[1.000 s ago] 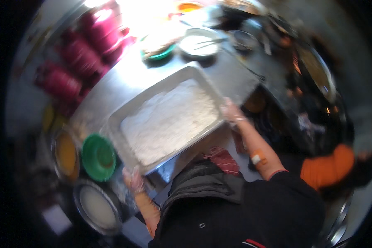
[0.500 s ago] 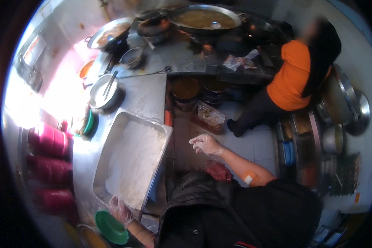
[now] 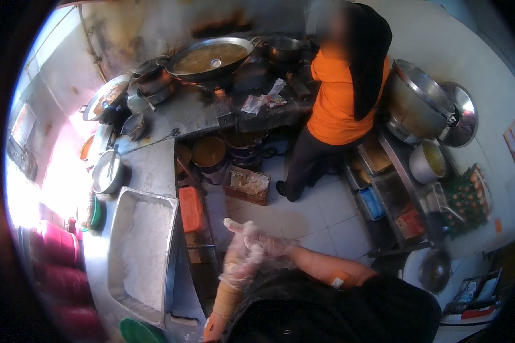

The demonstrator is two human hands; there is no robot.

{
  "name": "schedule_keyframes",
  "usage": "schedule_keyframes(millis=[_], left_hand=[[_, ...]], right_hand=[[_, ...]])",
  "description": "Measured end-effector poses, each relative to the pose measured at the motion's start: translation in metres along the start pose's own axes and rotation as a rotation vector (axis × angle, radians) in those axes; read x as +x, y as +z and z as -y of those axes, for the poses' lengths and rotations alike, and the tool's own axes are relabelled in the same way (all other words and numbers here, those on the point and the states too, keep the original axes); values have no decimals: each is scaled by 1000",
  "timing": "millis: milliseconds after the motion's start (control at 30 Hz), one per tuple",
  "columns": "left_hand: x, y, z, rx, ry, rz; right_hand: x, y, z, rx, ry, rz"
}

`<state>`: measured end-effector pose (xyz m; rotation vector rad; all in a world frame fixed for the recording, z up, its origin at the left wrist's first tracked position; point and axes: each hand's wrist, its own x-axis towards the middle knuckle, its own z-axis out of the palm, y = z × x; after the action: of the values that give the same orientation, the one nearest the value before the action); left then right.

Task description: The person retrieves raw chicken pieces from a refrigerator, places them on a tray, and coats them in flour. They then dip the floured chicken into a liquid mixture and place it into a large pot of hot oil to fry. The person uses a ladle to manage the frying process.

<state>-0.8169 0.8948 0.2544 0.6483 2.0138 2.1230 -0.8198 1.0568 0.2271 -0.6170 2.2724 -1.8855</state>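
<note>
Both my hands wear clear plastic gloves and meet in front of my body, right of the tray. My left hand point(image 3: 240, 247) points away from me, its visible fingers stretched out and nothing in them. A tan sleeve or wrap covers its forearm. Against its side and the glove's loose plastic, my right hand point(image 3: 272, 247) presses with bent fingers. Overlap and slight blur hide some fingertips. Nearest on the left is a deep metal tray point(image 3: 171, 251) with white powder point(image 3: 145, 251) across its bottom, standing on the metal counter point(image 3: 154, 166). A green bowl point(image 3: 137, 331) sits by the tray's near end.
A co-worker in an orange top point(image 3: 337, 97) stands at the far stove, near a large wok point(image 3: 209, 60) of liquid. An open box point(image 3: 243, 197) and an orange container point(image 3: 190, 208) are below. Large pots point(image 3: 420, 94) and a shelf rack point(image 3: 383, 188) line the right; pink drums point(image 3: 57, 243) the left.
My left hand has left the tray's near edge by the green bowl and come up to my right hand. The view has turned rightward, so the tray appears farther left.
</note>
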Motion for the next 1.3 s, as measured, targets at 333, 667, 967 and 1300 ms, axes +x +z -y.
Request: schedule_keyframes(millis=[333,667,967,1300], left_hand=[[38,24,15,401,96,309],[114,-48,25,384,-18,276],[183,-130,77,364,175,379],[203,-165,115,261,91,500]], right_hand=[[-7,-13,-22,90,208,-246],[98,0,-49,68,285,-310],[182,13,-55,-52,394,-312],[208,25,-57,-125,492,-285]])
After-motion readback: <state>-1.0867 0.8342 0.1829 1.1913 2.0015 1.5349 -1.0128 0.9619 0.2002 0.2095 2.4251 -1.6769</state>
